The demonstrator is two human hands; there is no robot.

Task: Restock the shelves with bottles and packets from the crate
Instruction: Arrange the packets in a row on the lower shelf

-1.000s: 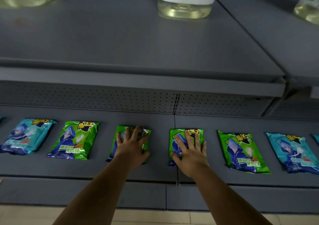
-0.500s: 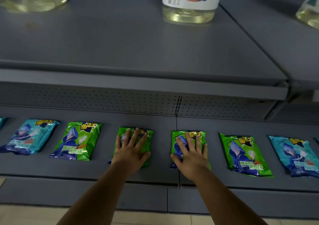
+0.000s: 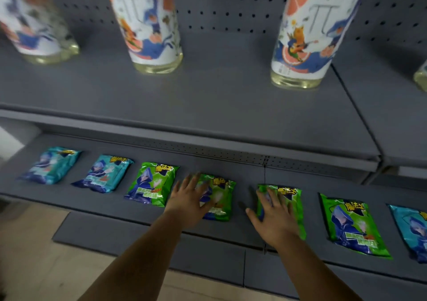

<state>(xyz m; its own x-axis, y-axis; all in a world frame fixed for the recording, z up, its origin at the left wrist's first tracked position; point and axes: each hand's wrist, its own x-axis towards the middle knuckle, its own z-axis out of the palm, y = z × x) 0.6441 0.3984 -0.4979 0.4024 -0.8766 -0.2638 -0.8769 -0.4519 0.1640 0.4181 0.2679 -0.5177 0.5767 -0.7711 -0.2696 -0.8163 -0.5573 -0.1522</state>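
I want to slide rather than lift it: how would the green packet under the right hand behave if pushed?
The green packet looks glossy, so it would probably slide easily on the smooth shelf. It seems a soft pouch and may crumple. Lying flat, it shouldn't roll.

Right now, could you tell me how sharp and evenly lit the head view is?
Head view: dim, flat light; motion blur smears the bottles, the far-left teal packet and both hands, left hand and right hand; wide-angle distortion bends the shelf edge.

Both hands (image 3: 188, 202) flat (fingers (image 3: 275, 199) spread)
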